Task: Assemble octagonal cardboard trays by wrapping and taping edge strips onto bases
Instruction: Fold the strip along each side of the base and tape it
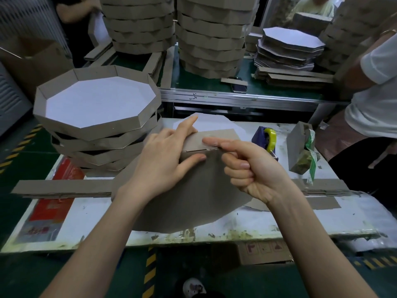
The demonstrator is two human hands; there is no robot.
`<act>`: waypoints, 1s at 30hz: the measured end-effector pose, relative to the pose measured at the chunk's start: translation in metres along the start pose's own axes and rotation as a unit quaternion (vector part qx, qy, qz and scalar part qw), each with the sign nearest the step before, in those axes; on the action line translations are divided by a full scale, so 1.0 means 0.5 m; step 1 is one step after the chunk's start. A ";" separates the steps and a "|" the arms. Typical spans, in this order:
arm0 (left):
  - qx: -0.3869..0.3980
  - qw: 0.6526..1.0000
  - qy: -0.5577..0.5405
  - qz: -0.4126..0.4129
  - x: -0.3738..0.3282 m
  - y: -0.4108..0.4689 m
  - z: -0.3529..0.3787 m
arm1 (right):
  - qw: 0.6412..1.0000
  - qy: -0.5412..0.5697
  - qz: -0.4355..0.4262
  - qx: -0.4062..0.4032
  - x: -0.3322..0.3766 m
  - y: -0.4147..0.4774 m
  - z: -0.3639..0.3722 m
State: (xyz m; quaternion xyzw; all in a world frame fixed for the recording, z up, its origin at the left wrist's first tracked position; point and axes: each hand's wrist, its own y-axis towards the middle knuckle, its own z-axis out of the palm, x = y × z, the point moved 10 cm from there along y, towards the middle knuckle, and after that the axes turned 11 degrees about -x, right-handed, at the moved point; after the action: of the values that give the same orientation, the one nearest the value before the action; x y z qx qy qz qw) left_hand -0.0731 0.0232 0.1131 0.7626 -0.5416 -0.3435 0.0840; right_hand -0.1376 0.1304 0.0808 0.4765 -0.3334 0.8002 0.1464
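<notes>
base [193, 201] tilted on bench [86, 211], left of tape dispenser [267, 138] | left hand [163, 162] fingers straight, pressing edge strip [217, 135] | right hand [253, 168] forefinger on seam, rest curled empty | likely light, stiff, creasable: hold near rim
</notes>
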 end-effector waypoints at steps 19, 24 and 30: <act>0.022 0.997 0.050 0.058 -0.022 -0.002 0.004 | 0.998 -0.027 -0.016 -0.054 -0.017 0.015 -0.035; 0.034 0.997 0.044 0.054 -0.018 -0.001 0.007 | 0.991 -0.054 -0.070 -0.102 -0.028 0.032 -0.044; 0.067 0.996 0.038 0.050 -0.015 0.002 0.012 | 0.975 -0.119 -0.128 -0.139 -0.009 0.035 -0.053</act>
State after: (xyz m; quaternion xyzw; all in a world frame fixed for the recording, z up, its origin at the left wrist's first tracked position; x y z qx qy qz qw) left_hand -0.0788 0.0306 0.1124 0.7508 -0.5974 -0.2729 0.0708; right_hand -0.1627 0.1357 0.0614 0.5822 -0.3927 0.6580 0.2717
